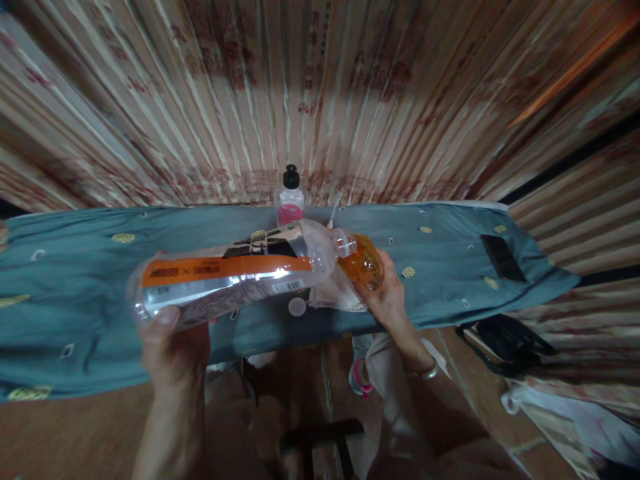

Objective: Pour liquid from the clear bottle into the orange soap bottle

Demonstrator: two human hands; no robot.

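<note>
My left hand (173, 350) is wrapped round the base end of a large clear plastic bottle (235, 283) with an orange and silver label. The bottle lies nearly level in the air, its neck pointing right. My right hand (387, 297) grips a small rounded bottle (367, 263) that looks orange, its mouth end against the big bottle's neck. Whether liquid is flowing between them I cannot tell. A round white cap (297, 307) lies on the cloth below, beside a pale folded cloth or bag (335, 297). Behind the big bottle's neck, a thin white tube (334, 212) shows.
A clear bottle with a black top and pink label (291, 200) stands at the back of the narrow table with its teal cloth (440, 267). A dark phone (503, 258) lies to the right. Curtains (300, 100) hang behind. A black bag or shoe (507, 343) is on the floor.
</note>
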